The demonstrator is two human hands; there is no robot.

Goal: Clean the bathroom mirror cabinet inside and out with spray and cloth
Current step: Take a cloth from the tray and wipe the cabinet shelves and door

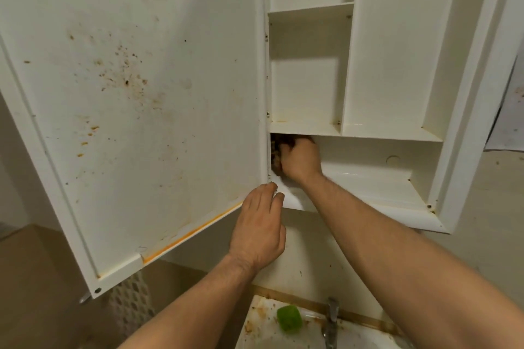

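Note:
The white cabinet point(397, 65) hangs on the wall with its door point(136, 93) swung open to the left; the door's inner face is speckled with brown and orange stains. My right hand point(299, 160) is inside the bottom compartment, at its left end, shut on a dark brown cloth point(275, 150) pressed against the corner by the hinge side. My left hand point(259, 229) rests with fingers together on the cabinet's lower front edge, just below the door's bottom corner. No spray bottle is in view.
Below stands a stained white sink point(283, 331) with a green sponge point(288, 318) on its rim and a metal tap point(331, 320). A white perforated basket point(127, 300) hangs under the door. The upper shelves point(309, 8) hold nothing.

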